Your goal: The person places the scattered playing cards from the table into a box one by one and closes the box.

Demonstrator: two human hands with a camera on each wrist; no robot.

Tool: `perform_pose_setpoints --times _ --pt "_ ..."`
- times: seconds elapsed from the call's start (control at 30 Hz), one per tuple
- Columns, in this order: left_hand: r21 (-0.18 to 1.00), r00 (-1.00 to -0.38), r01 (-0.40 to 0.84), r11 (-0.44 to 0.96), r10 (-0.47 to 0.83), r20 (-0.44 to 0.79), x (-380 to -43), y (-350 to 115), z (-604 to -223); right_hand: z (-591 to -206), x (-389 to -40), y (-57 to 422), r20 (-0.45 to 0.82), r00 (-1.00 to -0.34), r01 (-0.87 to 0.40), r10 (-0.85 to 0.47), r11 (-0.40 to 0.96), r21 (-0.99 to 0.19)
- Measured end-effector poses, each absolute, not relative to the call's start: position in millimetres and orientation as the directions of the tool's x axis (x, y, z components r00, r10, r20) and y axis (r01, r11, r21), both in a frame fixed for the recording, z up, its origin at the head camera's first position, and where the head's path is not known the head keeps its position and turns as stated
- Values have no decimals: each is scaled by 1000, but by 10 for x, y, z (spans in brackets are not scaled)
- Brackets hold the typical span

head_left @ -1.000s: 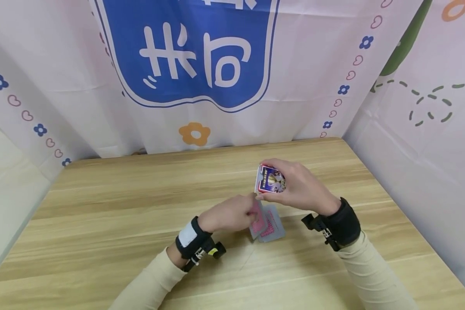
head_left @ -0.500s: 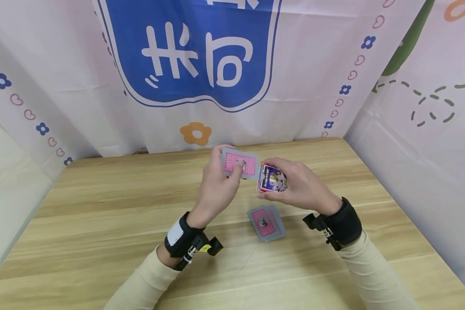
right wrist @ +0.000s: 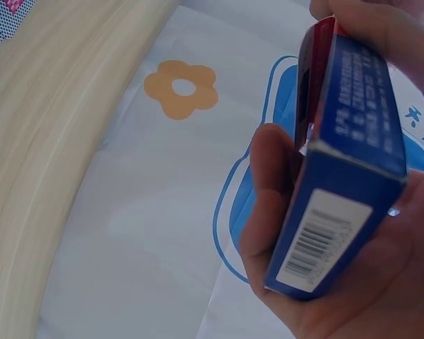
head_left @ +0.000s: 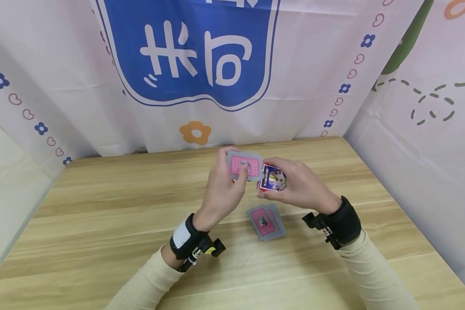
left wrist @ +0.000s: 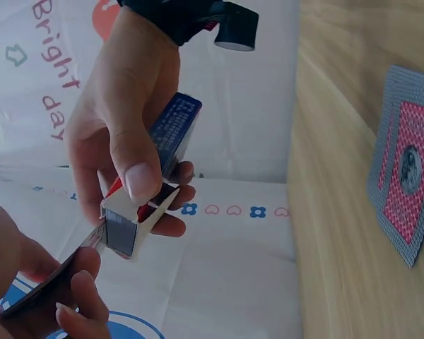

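My left hand [head_left: 221, 196] pinches a few playing cards [head_left: 240, 171] with pink checked backs, the thumb lying on top. The right hand [head_left: 308, 187] grips a blue and red card box [head_left: 273, 178] by its sides, above the table. The box's open end faces left. In the left wrist view, a flap [left wrist: 159, 209] stands out and grey card edges [left wrist: 120, 233] show inside the box mouth. The held cards' right edge is right at that mouth. The right wrist view shows the box's barcoded end [right wrist: 318, 240] against the palm.
Below the hands, a small overlapping pile of pink-backed cards [head_left: 264, 221] lies on the wooden table [head_left: 120, 224]. A printed cloth [head_left: 302, 86] hangs behind the table's far edge. Both wrists carry black straps with small cameras [head_left: 217, 247].
The left hand lifted cards off the table pile up to the box's left, then moved slightly right so their edge meets the box mouth. The right hand has hardly moved.
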State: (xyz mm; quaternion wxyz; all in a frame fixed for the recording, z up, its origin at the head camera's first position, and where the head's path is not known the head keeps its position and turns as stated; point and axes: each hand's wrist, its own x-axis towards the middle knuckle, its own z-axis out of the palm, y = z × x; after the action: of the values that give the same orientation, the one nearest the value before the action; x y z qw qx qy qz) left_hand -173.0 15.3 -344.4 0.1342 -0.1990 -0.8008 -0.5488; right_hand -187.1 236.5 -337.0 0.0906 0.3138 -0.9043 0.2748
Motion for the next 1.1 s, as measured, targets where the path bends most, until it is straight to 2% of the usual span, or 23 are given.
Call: perform_pose_setpoints --times 0.17,0.3,0.47,0.6,0.73,1.1 --pt "838 -894 440 323 248 374 -1728 152 -3437 -3360 -1862 2359 372 -781 -623 -501 659 -422" --pt "873 -907 374 312 319 275 -1720 151 -3444 -3350 -1843 2333 345 -774 -633 -530 640 -436" --pt "864 -897 352 359 394 201 -1723 175 -3464 -3360 -1840 2330 346 -762 -647 -547 618 -447" --pt "886 -933 280 369 323 160 -1730 147 -3435 -3357 -1845 2353 362 -764 -645 -533 617 -451" --pt "926 -964 206 317 229 136 -1736 109 -3397 -3350 -1856 2362 359 -775 -632 -520 630 -452" --pt "970 -939 123 212 342 45 -1712 199 -3461 -3334 -1832 2365 348 -777 -629 -524 626 -461"
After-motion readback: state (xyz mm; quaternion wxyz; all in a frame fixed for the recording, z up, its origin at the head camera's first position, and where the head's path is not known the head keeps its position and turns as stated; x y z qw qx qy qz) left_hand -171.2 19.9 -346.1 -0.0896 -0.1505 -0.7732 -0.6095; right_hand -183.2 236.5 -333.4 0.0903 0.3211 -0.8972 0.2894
